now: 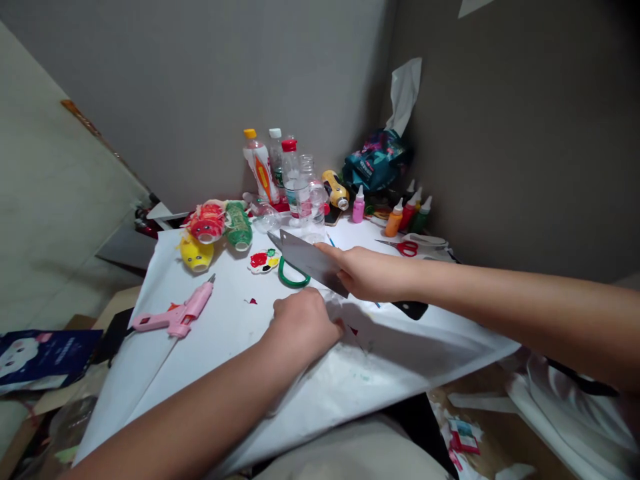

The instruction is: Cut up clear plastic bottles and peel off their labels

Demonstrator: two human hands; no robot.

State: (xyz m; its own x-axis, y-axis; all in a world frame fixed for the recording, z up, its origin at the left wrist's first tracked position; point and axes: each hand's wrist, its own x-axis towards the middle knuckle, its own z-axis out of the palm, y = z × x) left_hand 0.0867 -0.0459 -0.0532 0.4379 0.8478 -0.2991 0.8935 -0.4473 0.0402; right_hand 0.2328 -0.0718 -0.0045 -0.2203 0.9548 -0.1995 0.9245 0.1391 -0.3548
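My right hand (367, 272) is closed round the handle of a cleaver (310, 259), whose wide grey blade slants over the middle of the table. Just below the blade, my left hand (305, 321) presses down with its fingers curled. What those fingers hold is mostly hidden; a clear, shiny edge shows beside them. Green-handled scissors (294, 284) lie behind the blade, partly covered by it. Left of them is a small white palette (257, 270) with red, yellow, green and black paint.
A pink glue gun (180, 313) lies on the white-covered table (210, 363). Painted red (207, 223), yellow (197, 255) and green (239, 227) bottle figures sit at the back left. Plastic bottles (261, 167), paint bottles (393, 219) and red-handled scissors (406, 249) are farther back.
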